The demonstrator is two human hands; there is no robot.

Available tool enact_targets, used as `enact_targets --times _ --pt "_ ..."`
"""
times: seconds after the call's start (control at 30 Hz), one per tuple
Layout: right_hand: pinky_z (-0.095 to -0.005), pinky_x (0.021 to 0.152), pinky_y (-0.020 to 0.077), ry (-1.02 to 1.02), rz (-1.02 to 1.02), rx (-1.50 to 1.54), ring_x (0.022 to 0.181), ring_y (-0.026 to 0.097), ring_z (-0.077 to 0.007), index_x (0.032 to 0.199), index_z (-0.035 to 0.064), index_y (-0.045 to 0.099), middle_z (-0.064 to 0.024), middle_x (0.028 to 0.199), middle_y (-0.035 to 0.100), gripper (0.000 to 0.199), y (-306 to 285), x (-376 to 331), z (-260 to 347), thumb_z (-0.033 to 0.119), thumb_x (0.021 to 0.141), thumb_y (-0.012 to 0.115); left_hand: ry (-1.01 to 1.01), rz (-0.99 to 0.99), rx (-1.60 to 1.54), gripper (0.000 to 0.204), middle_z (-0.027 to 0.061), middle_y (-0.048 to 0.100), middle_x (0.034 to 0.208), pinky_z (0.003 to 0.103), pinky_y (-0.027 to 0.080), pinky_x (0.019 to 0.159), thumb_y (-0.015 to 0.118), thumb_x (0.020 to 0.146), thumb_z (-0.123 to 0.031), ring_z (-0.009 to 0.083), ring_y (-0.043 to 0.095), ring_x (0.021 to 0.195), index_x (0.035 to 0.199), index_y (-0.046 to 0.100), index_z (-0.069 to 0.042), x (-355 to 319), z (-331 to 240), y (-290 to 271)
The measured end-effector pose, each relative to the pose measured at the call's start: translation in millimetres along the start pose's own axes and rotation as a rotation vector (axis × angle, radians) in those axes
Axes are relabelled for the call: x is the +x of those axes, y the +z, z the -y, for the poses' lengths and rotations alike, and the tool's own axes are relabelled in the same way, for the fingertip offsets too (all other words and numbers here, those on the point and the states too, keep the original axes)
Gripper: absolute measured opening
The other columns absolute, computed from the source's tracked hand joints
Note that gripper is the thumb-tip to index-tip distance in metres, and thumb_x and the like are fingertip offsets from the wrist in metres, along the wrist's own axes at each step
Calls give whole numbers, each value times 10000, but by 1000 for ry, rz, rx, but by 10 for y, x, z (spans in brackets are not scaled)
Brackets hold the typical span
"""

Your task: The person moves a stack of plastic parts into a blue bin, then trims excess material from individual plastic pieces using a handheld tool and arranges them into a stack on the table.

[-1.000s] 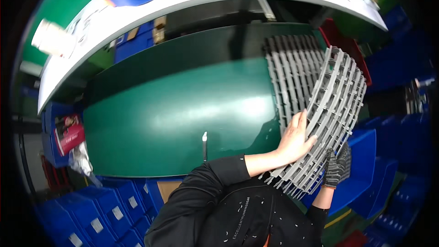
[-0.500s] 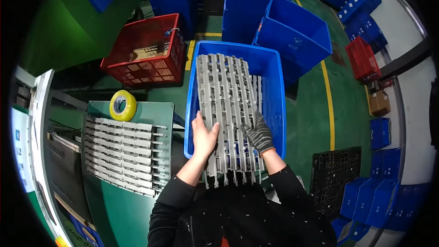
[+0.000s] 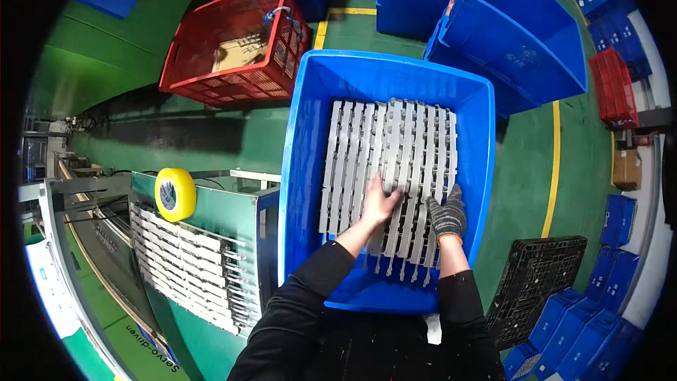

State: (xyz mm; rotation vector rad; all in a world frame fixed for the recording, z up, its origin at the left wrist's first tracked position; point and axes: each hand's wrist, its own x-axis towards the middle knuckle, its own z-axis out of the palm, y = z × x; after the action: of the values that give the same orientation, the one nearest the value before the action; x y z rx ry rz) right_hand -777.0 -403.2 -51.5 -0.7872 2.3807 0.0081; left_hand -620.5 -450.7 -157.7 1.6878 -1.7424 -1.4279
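A batch of long, light-grey slotted strips (image 3: 407,162), side by side, is between my two hands inside a large blue bin (image 3: 302,176). My bare left hand (image 3: 379,203) is closed on the batch's left edge, thumb lying over the strips. On the opposite edge, my right hand (image 3: 448,217), in a dark grey striped glove, grips near the lower right corner. Similar strips (image 3: 345,162) lie in the bin to the left, partly overlapped by the held batch. Thin pin-like ends stick out toward me. My fingertips underneath are hidden.
To the left, a green-topped table (image 3: 204,201) bears another row of grey strips (image 3: 185,261) and a yellow tape roll (image 3: 175,195). A red crate (image 3: 233,81) stands far left, an open blue bin (image 3: 518,46) far right. A black pallet (image 3: 539,289) lies at right.
The held batch has moved down into the blue bin and to the right, alongside the strips there. My arms reach further forward, and the view has shifted closer over the bin.
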Motion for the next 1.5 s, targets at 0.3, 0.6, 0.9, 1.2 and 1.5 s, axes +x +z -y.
enact_targets --times 0.3,0.6,0.9,1.2,1.5 --pt "-403 892 424 -94 200 -329 1051 527 -332 1008 58 631 -173 1114 571 497 303 682 70 479 799 467 -19 11 17 791 297 349 1261 403 297 1004 645 748 -211 408 357 1178 1325 188 81 64 348 365" --pt "-445 828 447 -281 88 -438 969 561 -352 989 70 630 -180 1022 602 431 2 716 292 431 801 488 -70 -14 255 820 289 424 1204 412 364 942 670 721 -242 408 435 1099 1321 208 74 93 143 320" --pt "-328 693 495 -673 -8 304 795 623 -213 1012 -29 588 -152 856 650 323 -38 -149 628 211 800 629 -43 -168 -96 653 271 443 1213 392 375 950 614 746 -305 365 468 1109 1245 380 45 -460 -329 -630" --pt "-366 784 468 -1444 364 333 852 600 -300 953 22 614 -159 903 629 233 828 -2419 2125 196 801 584 -129 -1125 -454 279 101 518 985 302 449 727 562 781 -82 192 530 866 1049 499 -32 -3151 390 -2745" --pt "-359 1023 318 -1723 223 -557 1237 364 -297 1284 3 378 -217 1347 342 625 2090 -3898 3001 393 815 515 -486 -1318 -490 536 164 464 1135 334 406 873 603 761 -204 229 485 1002 1204 428 41 -4030 1690 -3286"
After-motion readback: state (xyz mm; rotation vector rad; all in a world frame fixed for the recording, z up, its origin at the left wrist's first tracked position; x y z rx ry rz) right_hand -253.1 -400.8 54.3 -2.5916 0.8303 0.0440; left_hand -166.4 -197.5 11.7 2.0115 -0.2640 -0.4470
